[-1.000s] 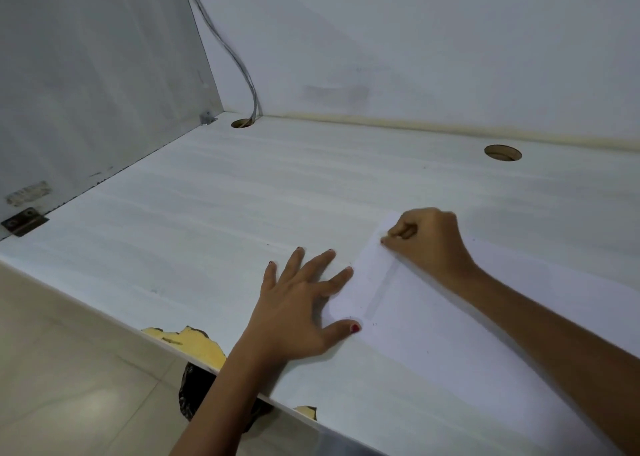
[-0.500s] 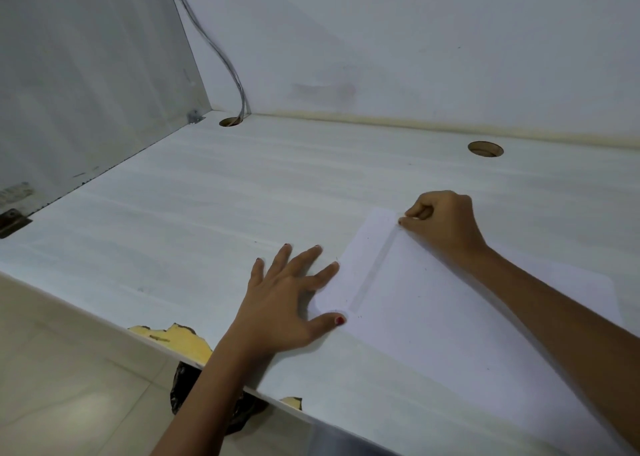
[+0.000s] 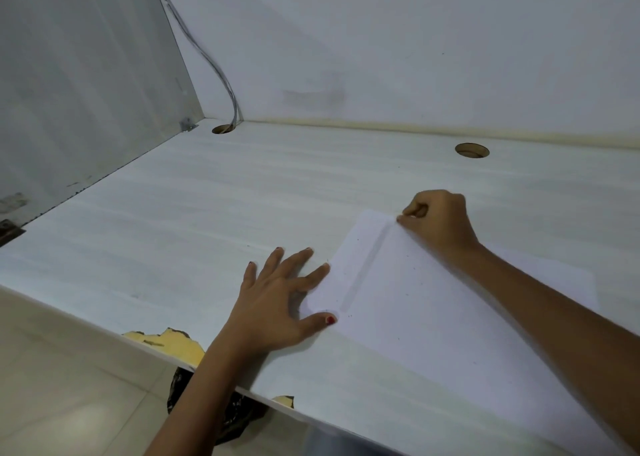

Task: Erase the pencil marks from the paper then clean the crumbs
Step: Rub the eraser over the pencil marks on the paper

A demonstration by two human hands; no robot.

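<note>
A white sheet of paper (image 3: 433, 317) lies on the pale desk (image 3: 242, 196), right of centre. A faint grey pencil streak (image 3: 367, 268) runs along the sheet near its left edge, and tiny dark crumbs (image 3: 349, 316) dot the sheet. My left hand (image 3: 277, 303) lies flat with fingers spread, thumb pressing the paper's near left corner. My right hand (image 3: 440, 223) is curled at the far end of the streak, its fingertips pinching a small eraser that is almost wholly hidden.
Two round cable holes (image 3: 471, 150) (image 3: 221, 129) sit near the back wall, a grey cable (image 3: 214, 64) dropping into the left one. A side panel (image 3: 69, 92) closes the left. The desk's front edge is chipped (image 3: 166, 344), with a dark bag (image 3: 228, 417) below.
My right hand has slid along the streak away from me to the paper's far edge. My left hand has stayed pressed on the corner.
</note>
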